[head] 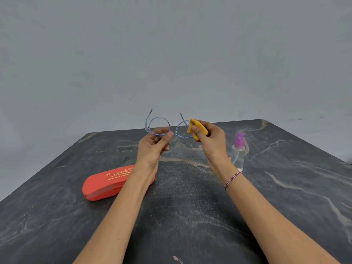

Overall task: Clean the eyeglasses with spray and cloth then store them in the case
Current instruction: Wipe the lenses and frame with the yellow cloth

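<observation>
Head view, left grip [152, 147] pinching eyeglasses [159, 124], right grip [211, 139] pinching cloth [198, 128] beside them

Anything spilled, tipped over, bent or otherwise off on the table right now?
Nothing stands out. The spray bottle stands upright with no puddle visible, the red case lies closed on the table, and the eyeglasses look intact, held by the left hand while the right hand pinches the cloth on one lens.

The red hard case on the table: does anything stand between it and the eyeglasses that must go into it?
No object lies between the clear blue-framed eyeglasses and the red hard case. But the case looks shut, and the left forearm crosses over its right end.
</observation>
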The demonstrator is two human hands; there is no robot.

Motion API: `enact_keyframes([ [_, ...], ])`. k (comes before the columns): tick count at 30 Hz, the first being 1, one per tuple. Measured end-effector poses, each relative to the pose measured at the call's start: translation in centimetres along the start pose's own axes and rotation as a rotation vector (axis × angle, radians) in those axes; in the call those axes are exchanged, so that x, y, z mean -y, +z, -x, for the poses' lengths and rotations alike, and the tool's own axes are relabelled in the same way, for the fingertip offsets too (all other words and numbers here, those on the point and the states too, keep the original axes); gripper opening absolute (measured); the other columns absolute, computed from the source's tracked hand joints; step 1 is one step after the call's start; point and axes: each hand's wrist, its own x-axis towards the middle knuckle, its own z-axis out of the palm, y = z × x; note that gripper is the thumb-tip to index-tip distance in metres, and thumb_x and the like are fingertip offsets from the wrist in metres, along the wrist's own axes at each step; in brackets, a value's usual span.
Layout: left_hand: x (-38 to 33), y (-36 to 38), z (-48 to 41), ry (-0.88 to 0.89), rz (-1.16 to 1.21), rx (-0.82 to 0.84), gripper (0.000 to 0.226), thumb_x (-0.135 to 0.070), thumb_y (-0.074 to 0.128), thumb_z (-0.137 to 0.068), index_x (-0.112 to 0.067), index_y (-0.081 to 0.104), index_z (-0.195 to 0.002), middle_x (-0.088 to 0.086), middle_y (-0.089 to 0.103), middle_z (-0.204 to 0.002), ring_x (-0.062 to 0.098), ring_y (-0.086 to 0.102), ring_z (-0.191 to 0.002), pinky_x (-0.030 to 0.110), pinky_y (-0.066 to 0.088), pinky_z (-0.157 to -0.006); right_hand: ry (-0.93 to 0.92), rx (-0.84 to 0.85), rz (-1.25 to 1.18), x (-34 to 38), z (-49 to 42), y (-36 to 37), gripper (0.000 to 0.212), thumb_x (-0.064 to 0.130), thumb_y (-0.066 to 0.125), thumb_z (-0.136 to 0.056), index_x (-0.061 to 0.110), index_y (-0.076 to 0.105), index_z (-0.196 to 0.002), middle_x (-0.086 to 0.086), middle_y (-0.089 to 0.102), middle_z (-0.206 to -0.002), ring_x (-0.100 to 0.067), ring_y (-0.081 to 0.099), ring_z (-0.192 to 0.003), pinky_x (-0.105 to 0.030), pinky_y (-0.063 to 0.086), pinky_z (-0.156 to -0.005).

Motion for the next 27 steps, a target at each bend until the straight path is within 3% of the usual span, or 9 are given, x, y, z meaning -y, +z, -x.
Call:
enact_keyframes([
  [10, 0.2, -0.1, 0.1, -0.051, 0.039, -0.072, 0.005, -0.001, 0.069, -0.078, -0.004, 0.066, -0.08, -0.003, 0.067, -0.056, 0.005, 0.063, -0.053, 0.013, 0.053, -0.056, -0.043, 0.017, 0.14, -0.2, 0.2, 0.4, 0.023, 0.024, 0.068, -0.083, 0.016, 0.066, -0.104, -0.002, 0.069, -0.089, -0.012, 0.061, -0.075, -0.018, 0.049, -0.061],
  [17, 0.0, -0.1, -0.1, -0.075, 0.146, -0.079, 0.006, 0.002, 0.065, -0.081, 0.001, 0.065, -0.075, 0.0, 0.068, -0.058, 0.007, 0.065, -0.056, 0.015, 0.054, -0.057, -0.367, -0.029, 0.409, 0.3, 1.4, 1.0, 0.027, 0.018, 0.069, -0.083, 0.018, 0.048, -0.099, 0.007, 0.05, -0.099, 0.004, 0.052, -0.08, -0.006, 0.043, -0.066],
  [21, 0.0, 0.0, 0.1, -0.077, 0.127, -0.073, 0.008, 0.001, 0.064, -0.082, 0.0, 0.065, -0.074, 0.0, 0.066, -0.055, 0.007, 0.064, -0.054, 0.015, 0.054, -0.057, -0.524, 0.124, 0.571, -0.3, 1.9, 1.7, 0.019, 0.008, 0.065, -0.085, 0.007, 0.057, -0.102, 0.001, 0.046, -0.104, 0.0, 0.049, -0.08, -0.011, 0.045, -0.074],
  [27, -0.1, -0.5, -0.2, -0.055, 0.113, -0.134, 0.011, 0.001, 0.062, -0.084, -0.001, 0.065, -0.074, -0.002, 0.065, -0.053, 0.006, 0.063, -0.053, 0.014, 0.053, -0.055, -0.677, 0.211, 0.669, -0.3, 2.0, 1.8, 0.023, 0.009, 0.065, -0.085, 0.006, 0.063, -0.108, -0.004, 0.048, -0.1, -0.007, 0.05, -0.077, -0.022, 0.05, -0.069],
])
